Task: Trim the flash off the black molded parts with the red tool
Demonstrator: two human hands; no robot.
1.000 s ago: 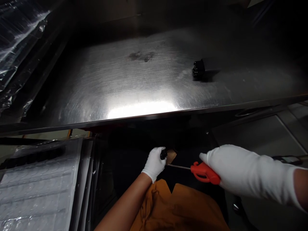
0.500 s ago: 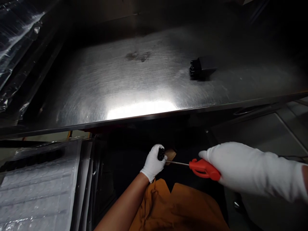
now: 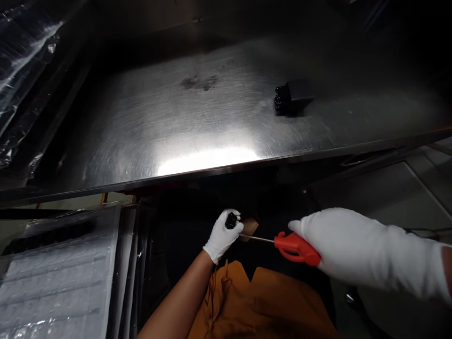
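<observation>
Left hand (image 3: pixel 221 235), white-gloved: curled narrow, with a small black piece (image 3: pixel 231 220) held between thumb and fingers, its knobbly end exposed at the top of the grip.

Right hand (image 3: pixel 335 245), white-gloved: wrapped about the handle of a red-handled tool (image 3: pixel 300 248); the individual fingers are mostly hidden. The tool's thin metal shaft (image 3: pixel 259 239) is pointed at the left hand, its tip lost at the glove; whether the black piece is touched cannot be told.

Change noted: the black piece is turned within the left grip, so that its knobbly end, seen from the side a second ago, is now faced more toward the camera. The tool is kept trained on the left hand throughout. By judgement, a different side of the piece is thereby presented to the shaft, and the handling is taken to be in progress.

Surroundings: a brown piece (image 3: pixel 251 226), material uncertain, is seen just right of the left hand, behind the shaft. Ahead of both hands, a metal worktop (image 3: pixel 141 117) is found, with a second black piece (image 3: pixel 285 98) resting on it. Left of the left hand, bagged sheets (image 3: pixel 56 292) are stacked
</observation>
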